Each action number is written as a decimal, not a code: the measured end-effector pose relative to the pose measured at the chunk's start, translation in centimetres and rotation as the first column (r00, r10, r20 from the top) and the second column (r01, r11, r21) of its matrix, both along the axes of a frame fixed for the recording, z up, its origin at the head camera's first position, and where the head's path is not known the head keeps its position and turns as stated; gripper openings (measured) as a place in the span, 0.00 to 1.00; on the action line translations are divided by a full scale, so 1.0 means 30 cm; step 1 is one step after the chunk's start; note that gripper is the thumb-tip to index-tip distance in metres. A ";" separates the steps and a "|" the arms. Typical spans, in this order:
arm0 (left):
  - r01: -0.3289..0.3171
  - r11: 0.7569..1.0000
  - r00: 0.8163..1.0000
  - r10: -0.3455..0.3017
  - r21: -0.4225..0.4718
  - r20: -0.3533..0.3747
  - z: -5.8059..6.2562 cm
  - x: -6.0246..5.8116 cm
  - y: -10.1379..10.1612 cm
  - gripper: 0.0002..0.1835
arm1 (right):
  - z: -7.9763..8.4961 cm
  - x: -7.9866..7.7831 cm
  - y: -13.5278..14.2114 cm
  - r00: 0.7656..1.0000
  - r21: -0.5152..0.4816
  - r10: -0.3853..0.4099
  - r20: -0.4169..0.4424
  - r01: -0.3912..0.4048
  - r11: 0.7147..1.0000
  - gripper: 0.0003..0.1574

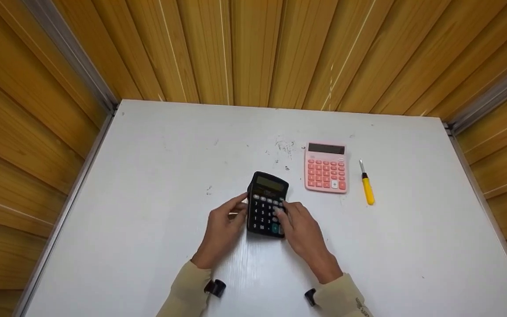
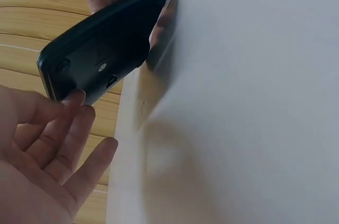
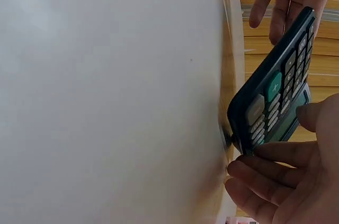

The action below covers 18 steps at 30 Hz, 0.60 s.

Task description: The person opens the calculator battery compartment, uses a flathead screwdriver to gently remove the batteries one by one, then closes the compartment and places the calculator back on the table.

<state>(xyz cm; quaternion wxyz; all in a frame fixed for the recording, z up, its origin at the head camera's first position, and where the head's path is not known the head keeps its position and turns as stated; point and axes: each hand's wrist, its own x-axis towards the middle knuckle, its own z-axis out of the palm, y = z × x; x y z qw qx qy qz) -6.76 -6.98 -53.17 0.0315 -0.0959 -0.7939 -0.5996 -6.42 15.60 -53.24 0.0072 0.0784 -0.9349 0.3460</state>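
A black desk calculator point(image 1: 267, 204) is tilted up between the two hands, with its keys and display facing the head camera. My right hand point(image 1: 303, 229) grips its right side, thumb over the keys and the other fingers at the edge. At the left edge, my left hand point(image 1: 225, 229) touches the casing with loosely extended fingers; no finger of it lies over the front. In the left wrist view the calculator's dark back point(image 2: 108, 49) shows a small round pale mark and a small slot. The right wrist view shows its green plus key point(image 3: 274, 86) near one corner.
A pink calculator point(image 1: 325, 167) lies face up on the white table point(image 1: 148, 176), right of and beyond the black one. Farther right lies a screwdriver with a yellow handle point(image 1: 368, 190), its tip pointing away. Wood-patterned panels point(image 1: 253, 53) stand behind and at both sides.
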 end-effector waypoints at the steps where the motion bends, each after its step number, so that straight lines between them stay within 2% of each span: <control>1: 0.005 1.000 1.000 -0.005 0.004 -0.005 -0.001 -0.001 0.002 0.24 | 0.003 0.001 -0.004 1.000 -0.010 -0.006 0.016 0.006 1.000 0.36; 5: 0.014 1.000 1.000 -0.014 0.009 0.012 -0.001 -0.002 0.015 0.27 | 0.014 0.001 -0.017 0.998 -0.037 -0.018 0.054 0.020 0.999 0.44; 13: 0.064 0.997 0.993 -0.060 -0.038 0.103 -0.003 0.003 0.036 0.24 | 0.017 -0.002 -0.036 0.997 -0.045 -0.027 0.069 0.031 0.999 0.41; 18: 0.068 0.997 0.992 -0.063 -0.047 0.105 -0.002 0.000 0.041 0.23 | 0.021 -0.004 -0.041 0.998 -0.037 -0.038 0.055 0.040 0.999 0.37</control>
